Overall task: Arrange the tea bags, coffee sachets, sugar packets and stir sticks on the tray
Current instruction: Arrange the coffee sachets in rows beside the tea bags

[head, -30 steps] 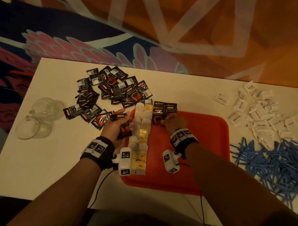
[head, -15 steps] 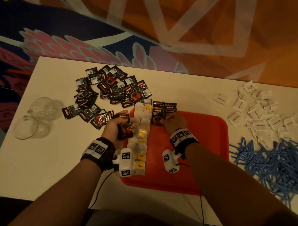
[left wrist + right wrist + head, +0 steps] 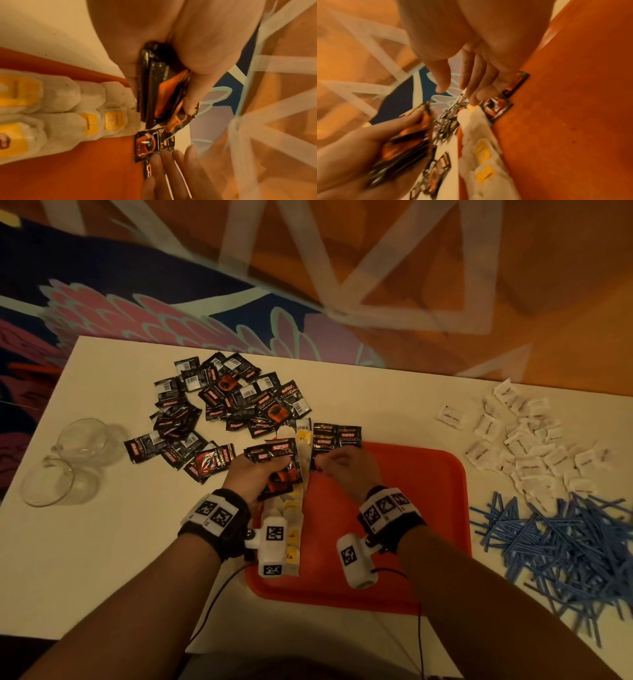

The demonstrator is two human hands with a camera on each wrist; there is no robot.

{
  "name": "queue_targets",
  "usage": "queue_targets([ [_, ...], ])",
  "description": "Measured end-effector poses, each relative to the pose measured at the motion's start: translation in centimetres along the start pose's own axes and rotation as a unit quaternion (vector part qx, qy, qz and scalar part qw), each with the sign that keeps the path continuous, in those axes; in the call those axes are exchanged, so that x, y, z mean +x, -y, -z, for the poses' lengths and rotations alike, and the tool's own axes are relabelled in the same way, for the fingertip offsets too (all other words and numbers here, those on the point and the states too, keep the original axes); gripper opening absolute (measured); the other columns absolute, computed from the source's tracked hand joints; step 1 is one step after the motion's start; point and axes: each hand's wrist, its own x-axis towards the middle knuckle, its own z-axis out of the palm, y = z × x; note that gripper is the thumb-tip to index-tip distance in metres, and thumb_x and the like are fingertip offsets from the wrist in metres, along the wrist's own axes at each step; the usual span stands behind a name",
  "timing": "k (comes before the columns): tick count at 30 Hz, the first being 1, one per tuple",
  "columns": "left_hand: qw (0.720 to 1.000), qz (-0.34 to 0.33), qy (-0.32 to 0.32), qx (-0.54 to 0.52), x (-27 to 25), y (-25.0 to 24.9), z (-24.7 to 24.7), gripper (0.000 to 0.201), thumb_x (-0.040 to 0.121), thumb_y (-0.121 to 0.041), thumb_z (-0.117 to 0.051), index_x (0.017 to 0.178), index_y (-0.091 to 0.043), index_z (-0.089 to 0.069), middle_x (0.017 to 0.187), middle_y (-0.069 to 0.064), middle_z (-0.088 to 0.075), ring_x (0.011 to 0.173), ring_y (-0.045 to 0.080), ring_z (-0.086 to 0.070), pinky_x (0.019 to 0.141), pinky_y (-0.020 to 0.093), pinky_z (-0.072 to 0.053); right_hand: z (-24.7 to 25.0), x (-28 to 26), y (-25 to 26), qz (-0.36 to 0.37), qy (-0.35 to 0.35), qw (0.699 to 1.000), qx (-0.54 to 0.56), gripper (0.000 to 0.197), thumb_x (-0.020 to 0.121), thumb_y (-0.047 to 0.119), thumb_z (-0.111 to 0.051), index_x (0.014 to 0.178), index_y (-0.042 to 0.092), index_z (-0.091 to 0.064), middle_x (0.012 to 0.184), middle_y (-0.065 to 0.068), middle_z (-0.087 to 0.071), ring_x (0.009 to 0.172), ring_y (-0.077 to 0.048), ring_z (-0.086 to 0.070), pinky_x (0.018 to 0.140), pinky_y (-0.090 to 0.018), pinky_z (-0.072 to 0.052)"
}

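Red tray [image 3: 428,525], left hand [image 3: 255,477] gripping perhaps four sachets [image 3: 281,470], right hand [image 3: 346,467] flat, fingers extended

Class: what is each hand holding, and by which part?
Left hand grips a stack of coffee sachets by its lower half. Right hand holds nothing; its fingers rest on tray sachets.

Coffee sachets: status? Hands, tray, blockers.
Left hand grips sachet stack. Right hand fingers straight, pressing placed sachets at tray far edge beside tea bags. No blockers.
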Motion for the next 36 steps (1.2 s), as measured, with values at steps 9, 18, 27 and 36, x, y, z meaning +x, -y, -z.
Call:
queue_targets([
  [9,0.996,-0.084,0.039,0.007,-1.3,-1.4,-2.1,0.027,0.081,-0.018,-0.08,0.106,-0.026,-0.073,0.107,0.008,-0.075,0.105,0.029,-0.07,0.094,0.055,-0.054,-0.4,-2.8,1.5,0.027,0.078,0.996,0.019,0.027,0.082,0.023,-0.076,0.105,0.012,-0.072,0.099,0.0,-0.072,0.086,-0.008,-0.065,0.065,-0.015,-0.044],
  [18,0.981,-0.188,-0.017,0.04,-1.5,-1.3,-3.0,0.033,0.085,0.0,-0.074,0.099,-0.029,-0.068,0.108,0.007,-0.072,0.103,0.025,-0.069,0.094,0.054,-0.055,0.5,-3.0,1.4,0.075,0.091,0.993,0.023,0.022,0.077,0.019,-0.08,0.097,0.022,-0.074,0.099,0.005,-0.074,0.092,-0.006,-0.067,0.087,-0.028,-0.055],
  [27,0.982,-0.171,0.022,0.076,-1.2,-0.9,-3.3,0.025,0.084,-0.011,-0.078,0.101,-0.028,-0.072,0.104,-0.001,-0.075,0.102,0.02,-0.07,0.093,0.05,-0.056,1.3,-2.7,0.0,0.082,0.074,0.993,0.031,0.014,0.08,0.019,-0.078,0.094,0.017,-0.076,0.096,0.006,-0.074,0.084,0.004,-0.064,0.062,-0.005,-0.042],
  [36,0.975,-0.195,-0.013,0.105,0.6,-1.1,-4.9,0.021,0.093,-0.019,-0.069,0.113,-0.024,-0.07,0.109,-0.001,-0.071,0.097,0.011,-0.07,0.08,0.029,-0.059,1.7,-0.9,-2.2,0.041,0.037,0.997,-0.053,0.014,0.087,0.027,-0.071,0.1,0.021,-0.075,0.089,0.011,-0.068,0.074,0.0,-0.057,0.06,-0.01,-0.036],
])
